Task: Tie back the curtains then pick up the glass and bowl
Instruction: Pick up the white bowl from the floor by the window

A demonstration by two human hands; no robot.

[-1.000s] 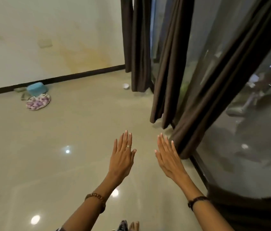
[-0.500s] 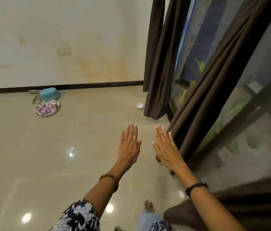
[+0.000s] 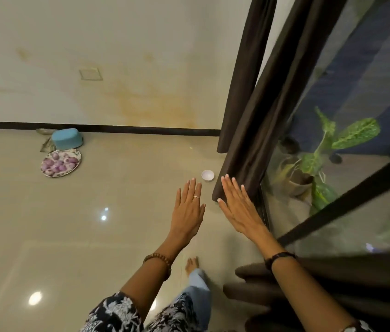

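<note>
**Operator:** While both hands are extended forward with fingers straight and flat, neither holds anything. Where do the task items lie relative to them?

**Technician:** The left hand (image 3: 187, 210) and the right hand (image 3: 238, 207) are side by side, palms down, above the floor (image 3: 93, 236). The nearer curtain (image 3: 261, 121) hangs ahead and to the right. Its long axis runs from the upper right down to a hem near the right fingertips (image 3: 227, 182). Whether those fingertips touch the fabric cannot be determined; they overlap the hem in this view.

**Operator:** Which hand is nearer the curtain?

**Technician:** The right hand, by judgement. The left hand is one hand's position further away. A second curtain panel (image 3: 244, 80) hangs beyond the first, closer to the wall (image 3: 117, 56).

**Operator:** And the bowl?

**Technician:** A small white bowl (image 3: 207, 175) stands upright on the floor, just ahead of both hands and just left of the curtain hem. It lies between the two sets of fingertips in direction. No glass can be identified with certainty.

**Operator:** Other items?

**Technician:** A blue tub (image 3: 67, 139) and a plate of purple items (image 3: 61, 162) sit well apart, far left by the wall.
</note>
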